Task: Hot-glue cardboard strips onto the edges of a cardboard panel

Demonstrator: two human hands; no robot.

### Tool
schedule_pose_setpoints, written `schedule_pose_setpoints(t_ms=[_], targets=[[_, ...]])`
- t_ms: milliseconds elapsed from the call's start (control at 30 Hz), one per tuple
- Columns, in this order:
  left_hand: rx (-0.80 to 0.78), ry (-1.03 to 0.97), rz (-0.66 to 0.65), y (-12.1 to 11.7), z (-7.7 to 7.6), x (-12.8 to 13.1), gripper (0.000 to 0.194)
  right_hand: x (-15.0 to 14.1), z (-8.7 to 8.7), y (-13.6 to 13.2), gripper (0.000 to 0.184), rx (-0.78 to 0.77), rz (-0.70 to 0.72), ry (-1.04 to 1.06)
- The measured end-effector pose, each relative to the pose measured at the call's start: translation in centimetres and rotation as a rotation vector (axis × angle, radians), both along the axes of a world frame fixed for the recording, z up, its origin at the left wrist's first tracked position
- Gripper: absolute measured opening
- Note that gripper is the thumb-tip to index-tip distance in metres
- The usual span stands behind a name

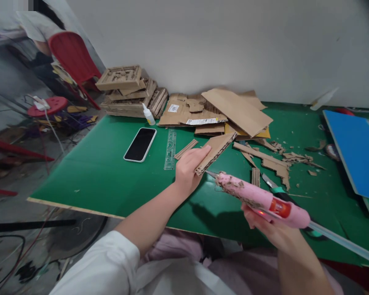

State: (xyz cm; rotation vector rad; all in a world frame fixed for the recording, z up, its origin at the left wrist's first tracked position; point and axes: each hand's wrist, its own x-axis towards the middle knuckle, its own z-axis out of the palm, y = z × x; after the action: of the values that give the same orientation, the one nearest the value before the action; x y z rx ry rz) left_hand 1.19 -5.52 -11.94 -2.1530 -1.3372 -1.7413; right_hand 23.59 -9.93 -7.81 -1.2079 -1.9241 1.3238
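My left hand (pixel 189 170) grips a flat piece of corrugated cardboard (pixel 217 149) and holds it tilted above the green table (pixel 104 172). My right hand (pixel 272 227) is wrapped round a pink hot glue gun (pixel 261 198) crusted with cardboard bits. The gun's metal nozzle (pixel 211 174) points left and sits at the lower edge of the cardboard piece. A clear glue stick (pixel 344 241) sticks out of the back of the gun to the right.
On the table lie a phone (pixel 140 144), a green ruler (pixel 170 149), a small glue bottle (pixel 148 114), a cardboard strip (pixel 186 148), a craft knife (pixel 270 182), cardboard sheets (pixel 236 110), scraps (pixel 276 164) and stacked cardboard models (pixel 129 92). A blue board (pixel 356 151) lies right. A person sits by a red chair (pixel 72 55) at far left.
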Motion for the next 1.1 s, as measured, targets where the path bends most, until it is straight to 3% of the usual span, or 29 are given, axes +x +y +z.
schedule_pose_setpoints(t_ms=[267, 467, 1100], targets=[[0.003, 0.007, 0.005, 0.0, -0.1, 0.0, 0.033, 0.5, 0.0, 0.3, 0.021, -0.018, 0.041, -0.034], [0.007, 0.018, -0.017, -0.1, 0.0, -0.1, 0.034, 0.0, 0.5, -0.3, 0.030, -0.072, -0.144, -0.024], [-0.011, 0.045, -0.005, -0.2, 0.1, -0.1, 0.032, 0.4, -0.5, -0.1, 0.029, -0.058, -0.280, 0.054]])
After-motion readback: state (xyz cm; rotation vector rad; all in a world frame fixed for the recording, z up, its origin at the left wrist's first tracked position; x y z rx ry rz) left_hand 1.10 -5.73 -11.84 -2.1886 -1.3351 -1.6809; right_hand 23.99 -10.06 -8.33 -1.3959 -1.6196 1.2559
